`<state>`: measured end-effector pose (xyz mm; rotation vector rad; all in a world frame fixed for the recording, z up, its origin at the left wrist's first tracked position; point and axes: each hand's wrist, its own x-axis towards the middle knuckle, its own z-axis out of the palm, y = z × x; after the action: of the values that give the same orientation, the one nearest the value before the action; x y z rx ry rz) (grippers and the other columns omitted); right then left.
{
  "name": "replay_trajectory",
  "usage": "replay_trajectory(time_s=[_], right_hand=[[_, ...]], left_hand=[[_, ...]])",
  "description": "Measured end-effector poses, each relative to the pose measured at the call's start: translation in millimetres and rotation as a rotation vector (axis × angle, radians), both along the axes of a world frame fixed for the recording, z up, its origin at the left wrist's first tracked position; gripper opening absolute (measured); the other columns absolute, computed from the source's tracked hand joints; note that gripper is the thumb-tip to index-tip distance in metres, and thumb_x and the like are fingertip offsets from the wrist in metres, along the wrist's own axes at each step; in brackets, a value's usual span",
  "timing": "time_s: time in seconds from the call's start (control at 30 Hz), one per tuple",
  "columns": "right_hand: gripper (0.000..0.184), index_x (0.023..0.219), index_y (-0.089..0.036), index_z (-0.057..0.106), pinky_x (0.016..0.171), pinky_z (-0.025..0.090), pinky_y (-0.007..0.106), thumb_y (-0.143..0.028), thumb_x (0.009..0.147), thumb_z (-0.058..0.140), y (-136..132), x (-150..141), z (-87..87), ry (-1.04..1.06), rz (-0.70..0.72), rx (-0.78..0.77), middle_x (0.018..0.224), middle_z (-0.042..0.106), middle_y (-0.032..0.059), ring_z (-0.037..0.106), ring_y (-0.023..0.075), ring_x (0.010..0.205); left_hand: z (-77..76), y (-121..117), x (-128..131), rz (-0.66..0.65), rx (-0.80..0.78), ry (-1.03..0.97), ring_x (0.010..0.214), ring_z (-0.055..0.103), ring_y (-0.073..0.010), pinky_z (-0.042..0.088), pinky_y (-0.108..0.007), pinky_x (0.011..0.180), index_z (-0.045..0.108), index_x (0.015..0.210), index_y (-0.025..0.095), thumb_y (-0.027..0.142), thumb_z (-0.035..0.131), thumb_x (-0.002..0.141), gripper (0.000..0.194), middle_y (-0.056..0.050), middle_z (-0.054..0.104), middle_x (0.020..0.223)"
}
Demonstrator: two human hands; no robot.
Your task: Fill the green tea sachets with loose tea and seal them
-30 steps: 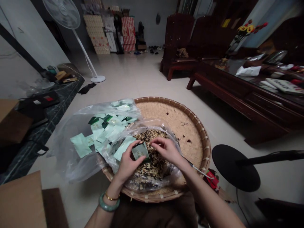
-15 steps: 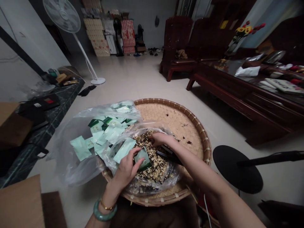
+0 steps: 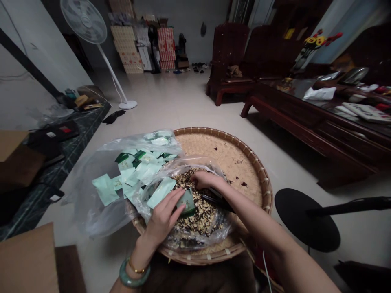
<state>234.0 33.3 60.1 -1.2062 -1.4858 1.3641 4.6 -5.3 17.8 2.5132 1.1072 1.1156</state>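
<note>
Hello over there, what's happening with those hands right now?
Left hand against a pale green sachet. Right hand on dried flakes in a clear plastic bag. Dark tool beneath right wrist.

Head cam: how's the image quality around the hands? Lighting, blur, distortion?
Head view: the room light is dim and flat, but the left hand and right hand look fairly sharp, with no obvious motion blur. The plastic bag shows a pale sheen. Wide-angle distortion makes the standing fan lean and stretches the frame edges.
</note>
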Motion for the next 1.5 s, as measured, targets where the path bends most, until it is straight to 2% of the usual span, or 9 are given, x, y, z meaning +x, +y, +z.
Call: replay_trajectory(time_s=[0.2, 0.37, 0.47, 0.63, 0.8, 1.0, 1.33, 1.43, 1.5], right_hand=[[0.015, 0.055, -0.019, 0.064, 0.059, 0.043, 0.024, -0.005, 0.054, 0.065, 57.9, -11.8, -25.4, -0.067, 0.152, -0.094, 0.059, 0.066, -0.0035, 0.060, 0.0165, 0.068], [0.017, 0.069, -0.016, 0.067, 0.053, 0.046, 0.022, -0.011, 0.053, 0.069, 61.5, -3.4, -38.7, -0.063, 0.283, -0.185, 0.054, 0.060, -0.0074, 0.054, 0.0097, 0.050], [0.022, 0.080, -0.016, 0.066, 0.057, 0.051, 0.023, -0.020, 0.059, 0.071, 52.5, 1.0, -28.7, 0.022, 0.310, -0.230, 0.061, 0.062, -0.0070, 0.057, 0.0082, 0.052], [0.021, 0.084, -0.018, 0.067, 0.063, 0.054, 0.024, -0.021, 0.064, 0.074, 33.9, -8.5, 14.1, 0.204, 0.375, -0.247, 0.073, 0.066, -0.0034, 0.062, 0.0090, 0.062], [0.019, 0.083, -0.020, 0.071, 0.059, 0.049, 0.024, -0.009, 0.068, 0.067, 18.8, -25.7, 39.2, -0.095, 0.446, 0.009, 0.072, 0.068, -0.0025, 0.060, 0.0109, 0.063], [0.030, 0.091, -0.022, 0.073, 0.068, 0.051, 0.030, -0.003, 0.069, 0.063, 10.1, -31.4, 36.3, -0.298, 0.413, 0.231, 0.084, 0.074, 0.0011, 0.067, 0.0187, 0.077], [0.010, 0.077, -0.021, 0.071, 0.066, 0.052, 0.030, -0.013, 0.074, 0.065, 23.5, -20.6, 25.3, -0.107, 0.254, 0.021, 0.074, 0.071, 0.0004, 0.065, 0.0148, 0.069], [0.011, 0.082, -0.022, 0.072, 0.076, 0.051, 0.035, -0.016, 0.075, 0.067, 26.1, -15.9, 23.3, -0.228, 0.126, 0.144, 0.086, 0.073, 0.0030, 0.066, 0.0185, 0.080], [0.015, 0.093, -0.023, 0.072, 0.083, 0.049, 0.037, -0.020, 0.079, 0.067, 22.2, -16.2, 26.1, -0.340, 0.175, 0.267, 0.098, 0.072, 0.0046, 0.065, 0.0209, 0.091]], left_hand=[[1.4, -1.7, -1.8, 0.066, -0.094, -0.027, 0.083, 0.070, -0.0183, 0.060, -0.030, 0.073, 0.053, 0.121, 0.016, 0.020, 0.052, 0.090, 0.032, -0.012, 0.069, 0.107], [7.6, -1.1, 0.9, 0.042, -0.100, -0.050, 0.096, 0.068, -0.0209, 0.057, -0.036, 0.084, 0.058, 0.112, 0.017, 0.017, 0.052, 0.089, 0.024, -0.011, 0.070, 0.105], [12.5, -0.8, 2.7, 0.032, -0.121, -0.052, 0.099, 0.067, -0.0222, 0.057, -0.038, 0.084, 0.061, 0.097, 0.017, 0.014, 0.052, 0.087, 0.014, -0.012, 0.069, 0.107], [15.7, 0.5, 5.1, 0.010, -0.118, -0.017, 0.104, 0.064, -0.0236, 0.055, -0.040, 0.087, 0.064, 0.088, 0.018, 0.010, 0.050, 0.085, 0.016, -0.014, 0.062, 0.119], [13.2, 3.3, 6.5, 0.012, -0.085, -0.011, 0.108, 0.061, -0.0254, 0.054, -0.042, 0.088, 0.066, 0.090, 0.019, 0.008, 0.053, 0.082, 0.019, -0.013, 0.062, 0.116], [14.6, 3.3, 6.1, -0.016, -0.099, -0.040, 0.102, 0.062, -0.0238, 0.055, -0.040, 0.083, 0.067, 0.087, 0.018, 0.009, 0.054, 0.084, 0.016, -0.014, 0.059, 0.123], [15.1, 4.0, 2.4, -0.025, -0.069, -0.053, 0.103, 0.063, -0.0238, 0.055, -0.041, 0.085, 0.068, 0.090, 0.019, 0.012, 0.055, 0.086, 0.015, -0.012, 0.064, 0.115], [16.0, 3.6, 1.8, -0.027, -0.051, -0.063, 0.100, 0.063, -0.0225, 0.055, -0.040, 0.082, 0.068, 0.092, 0.019, 0.014, 0.055, 0.087, 0.014, -0.011, 0.065, 0.109], [16.5, 3.5, 2.1, -0.029, -0.046, -0.068, 0.096, 0.063, -0.0215, 0.056, -0.038, 0.079, 0.067, 0.092, 0.018, 0.013, 0.056, 0.086, 0.014, -0.011, 0.064, 0.104]])
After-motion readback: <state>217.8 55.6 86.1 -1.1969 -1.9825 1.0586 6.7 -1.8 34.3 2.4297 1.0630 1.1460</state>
